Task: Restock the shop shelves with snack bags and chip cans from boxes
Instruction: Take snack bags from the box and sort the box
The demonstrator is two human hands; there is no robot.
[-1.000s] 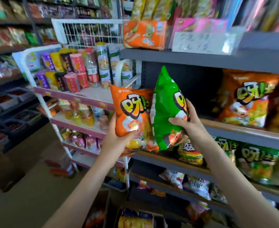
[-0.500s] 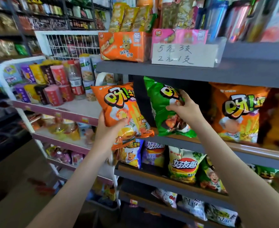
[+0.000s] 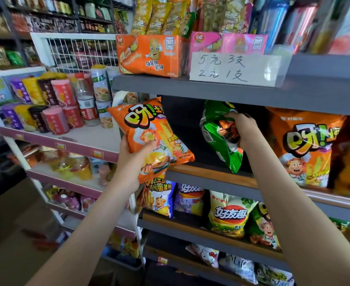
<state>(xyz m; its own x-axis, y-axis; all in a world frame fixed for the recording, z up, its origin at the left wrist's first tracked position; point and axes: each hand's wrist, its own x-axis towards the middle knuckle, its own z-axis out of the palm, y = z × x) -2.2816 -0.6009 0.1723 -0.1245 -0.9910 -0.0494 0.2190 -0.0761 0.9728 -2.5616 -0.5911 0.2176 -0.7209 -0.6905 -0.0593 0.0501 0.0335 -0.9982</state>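
Green bag (image 3: 215,139) is half inside shelf (image 3: 200,172), our right hand (image 3: 244,131) fingers curled round it. Orange bag (image 3: 149,139) waits outside, left hand (image 3: 131,162) gripping its bottom w/ thumb in front. Both not yet placed.

Orange snack bag (image 3: 149,139) tilted beside green bag (image 3: 219,135) on shelf (image 3: 211,176)

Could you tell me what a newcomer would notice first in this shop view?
Two bright bags at centre: the right hand holds a green snack bag in the dark gap on the middle shelf, and the left hand grips an orange snack bag at that shelf's left end. Above them stands a handwritten price sign.
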